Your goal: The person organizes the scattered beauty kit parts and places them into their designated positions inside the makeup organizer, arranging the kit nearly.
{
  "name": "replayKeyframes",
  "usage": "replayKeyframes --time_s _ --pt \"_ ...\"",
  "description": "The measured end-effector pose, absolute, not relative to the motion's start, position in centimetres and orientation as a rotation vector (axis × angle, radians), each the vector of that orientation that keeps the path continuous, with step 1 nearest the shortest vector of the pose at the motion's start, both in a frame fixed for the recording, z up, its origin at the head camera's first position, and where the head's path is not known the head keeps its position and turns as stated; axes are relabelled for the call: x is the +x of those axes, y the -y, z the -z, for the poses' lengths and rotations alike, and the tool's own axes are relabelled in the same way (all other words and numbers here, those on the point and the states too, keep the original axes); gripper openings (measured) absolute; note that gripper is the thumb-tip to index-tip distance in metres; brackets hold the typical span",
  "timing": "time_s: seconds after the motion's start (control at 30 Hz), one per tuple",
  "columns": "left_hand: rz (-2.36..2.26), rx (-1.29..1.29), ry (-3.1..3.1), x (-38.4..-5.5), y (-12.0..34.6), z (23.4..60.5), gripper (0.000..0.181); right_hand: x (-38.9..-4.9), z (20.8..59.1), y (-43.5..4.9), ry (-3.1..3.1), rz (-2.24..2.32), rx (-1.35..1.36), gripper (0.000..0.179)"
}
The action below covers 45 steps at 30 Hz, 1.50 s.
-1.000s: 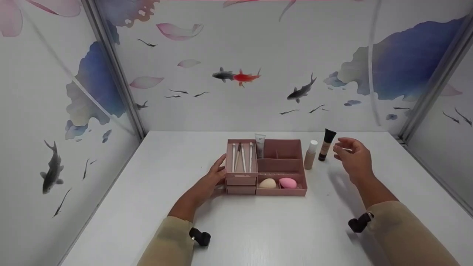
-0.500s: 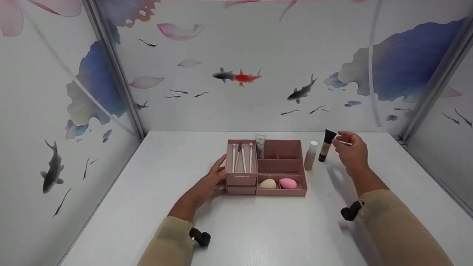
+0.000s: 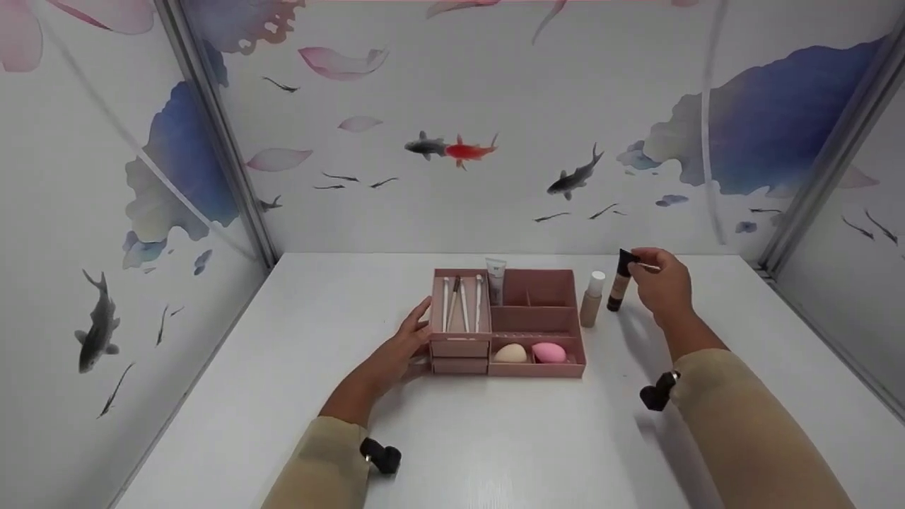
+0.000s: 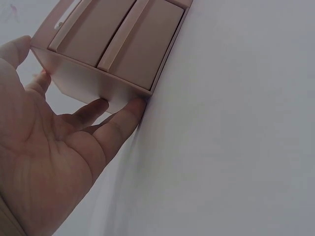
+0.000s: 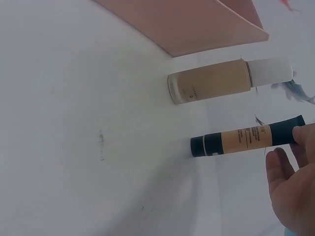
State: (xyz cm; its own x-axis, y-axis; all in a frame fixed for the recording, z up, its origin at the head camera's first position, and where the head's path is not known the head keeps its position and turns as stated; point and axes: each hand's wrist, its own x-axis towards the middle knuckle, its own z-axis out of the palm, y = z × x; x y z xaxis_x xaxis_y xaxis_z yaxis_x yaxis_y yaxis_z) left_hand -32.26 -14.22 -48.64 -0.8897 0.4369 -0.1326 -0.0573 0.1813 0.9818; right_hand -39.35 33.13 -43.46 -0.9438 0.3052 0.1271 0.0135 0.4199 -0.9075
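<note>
On the table stands a pink makeup organizer [image 3: 534, 319]; its left side is touched by the fingertips of my left hand [image 3: 396, 352], palm apart from it in the left wrist view. Right of the organizer, a black-and-beige squeeze tube [image 5: 246, 139] stands upright on its black cap. My right hand [image 3: 663, 283] pinches the tube's flat upper end between thumb and fingers; the far fingers are partly hidden. Between tube and organizer is a bottle of beige liquid [image 5: 211, 82] with a white cap.
The organizer holds several slim brushes [image 3: 463, 304] in its top tray, a white tube [image 3: 496, 281], a cream sponge [image 3: 511, 353] and a pink sponge [image 3: 549, 353]. Two drawers [image 4: 142, 44] face the front. Printed walls enclose the white table [image 3: 495, 445].
My right hand has moved left to the black-and-beige tube and now takes its upper end between thumb and fingers. The left hand stays against the organizer.
</note>
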Motion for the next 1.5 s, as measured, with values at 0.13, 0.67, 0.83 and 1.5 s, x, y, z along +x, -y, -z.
replayKeyframes --time_s 0.13,0.67,0.83,1.5 --pt "-1.764 0.358 -2.071 -32.3 14.2 48.7 0.062 -39.3 43.8 -33.2 2.387 -1.525 -0.290 0.041" --pt "-1.777 0.368 -2.047 -32.3 14.4 48.8 0.061 -37.4 43.6 -33.4 2.325 -1.626 -0.223 0.040" --pt "-1.779 0.369 -2.048 -32.3 14.2 48.8 0.062 -36.7 43.3 -33.1 2.343 -1.632 -0.193 0.038" --pt "-1.789 0.361 -2.037 -32.2 14.2 48.7 0.062 -35.2 40.7 -30.8 2.251 -1.713 -0.080 0.037"
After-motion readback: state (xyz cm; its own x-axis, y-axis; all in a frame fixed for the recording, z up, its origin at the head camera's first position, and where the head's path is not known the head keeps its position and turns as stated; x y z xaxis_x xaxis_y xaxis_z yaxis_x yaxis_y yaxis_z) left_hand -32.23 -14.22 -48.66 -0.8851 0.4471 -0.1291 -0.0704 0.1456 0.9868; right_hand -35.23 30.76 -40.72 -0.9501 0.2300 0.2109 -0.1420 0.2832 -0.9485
